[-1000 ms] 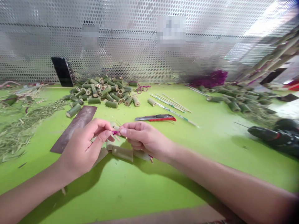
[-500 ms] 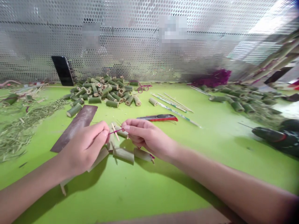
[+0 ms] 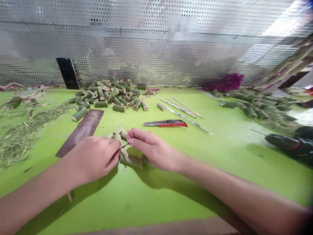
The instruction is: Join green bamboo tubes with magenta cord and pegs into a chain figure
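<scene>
My left hand (image 3: 102, 160) is closed, pinching one end of a thin purple string (image 3: 123, 146). The other end is pinched by the fingertips of my right hand (image 3: 149, 145), so the string runs short between them. Just behind the string, a small wooden stick (image 3: 124, 150) slants among pale scraped bamboo pieces (image 3: 117, 138). Another pale bamboo piece (image 3: 132, 160) lies below, between my hands. Both hands partly cover the rest of these pieces. A thin stick end (image 3: 70, 196) pokes out beneath my left forearm.
A brown sandpaper strip (image 3: 81, 130) lies left, a red utility knife (image 3: 168, 123) beyond my right hand. Green bamboo pieces (image 3: 110, 94) are heaped at the back near a phone (image 3: 67, 73). Shavings (image 3: 31, 135) spread left; a drill (image 3: 288, 143) lies right.
My left hand has turned further palm-down and moved slightly right and nearer me, covering more. The string between the hands sits lower. My right hand has shifted slightly, covering the bamboo piece beneath it.
</scene>
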### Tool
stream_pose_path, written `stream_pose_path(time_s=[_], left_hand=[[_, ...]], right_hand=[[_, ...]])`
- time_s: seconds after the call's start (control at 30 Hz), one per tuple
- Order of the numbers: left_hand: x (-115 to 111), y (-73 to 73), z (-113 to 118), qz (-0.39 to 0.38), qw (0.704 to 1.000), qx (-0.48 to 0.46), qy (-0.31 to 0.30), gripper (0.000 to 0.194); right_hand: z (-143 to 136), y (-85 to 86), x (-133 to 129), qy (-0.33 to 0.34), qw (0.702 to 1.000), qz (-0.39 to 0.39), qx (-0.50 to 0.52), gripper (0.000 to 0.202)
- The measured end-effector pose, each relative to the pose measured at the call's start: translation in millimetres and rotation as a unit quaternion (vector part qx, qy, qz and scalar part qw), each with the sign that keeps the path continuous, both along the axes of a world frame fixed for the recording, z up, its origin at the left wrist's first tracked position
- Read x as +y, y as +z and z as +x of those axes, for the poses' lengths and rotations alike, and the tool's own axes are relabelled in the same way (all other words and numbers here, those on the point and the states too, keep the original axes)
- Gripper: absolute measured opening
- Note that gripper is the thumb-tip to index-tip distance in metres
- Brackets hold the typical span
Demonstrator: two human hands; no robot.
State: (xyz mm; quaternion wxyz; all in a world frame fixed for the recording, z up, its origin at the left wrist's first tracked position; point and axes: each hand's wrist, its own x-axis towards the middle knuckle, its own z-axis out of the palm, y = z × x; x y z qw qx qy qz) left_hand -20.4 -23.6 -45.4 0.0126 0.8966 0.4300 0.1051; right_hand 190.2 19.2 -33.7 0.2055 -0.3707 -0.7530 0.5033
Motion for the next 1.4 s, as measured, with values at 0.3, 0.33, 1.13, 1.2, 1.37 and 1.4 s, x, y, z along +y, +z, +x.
stream_pose_path(time_s=[0.3, 0.33, 1.13, 1.2, 1.37, 1.4], left_hand=[[-3, 9.7, -6, 0.148, 0.988, 0.009, -0.034, 0.024], [-3, 10.3, -7, 0.16, 0.986, 0.008, -0.041, 0.024], [-1, 14.7, -2, 0.168, 0.975, 0.046, -0.14, 0.026], [-2, 18.8, -3, 0.155, 0.978, 0.023, -0.138, 0.023], [-9, 28.8, -4, 0.035, 0.984, -0.162, -0.071, 0.028], [-10, 29.6, -4, 0.003, 0.98, -0.194, -0.047, 0.03]], right_hand=[[2, 6.3, 1, 0.045, 0.987, 0.125, -0.095, 0.021], [2, 6.3, 0, 0.046, 0.986, 0.137, -0.088, 0.02], [0, -3.5, 1, -0.011, 0.975, -0.158, 0.158, 0.034], [1, -2.7, 4, -0.003, 0.982, -0.116, 0.151, 0.029], [4, 1.9, 7, -0.033, 0.994, -0.023, 0.105, 0.021], [4, 3.0, 5, -0.042, 0.993, -0.007, 0.107, 0.022]])
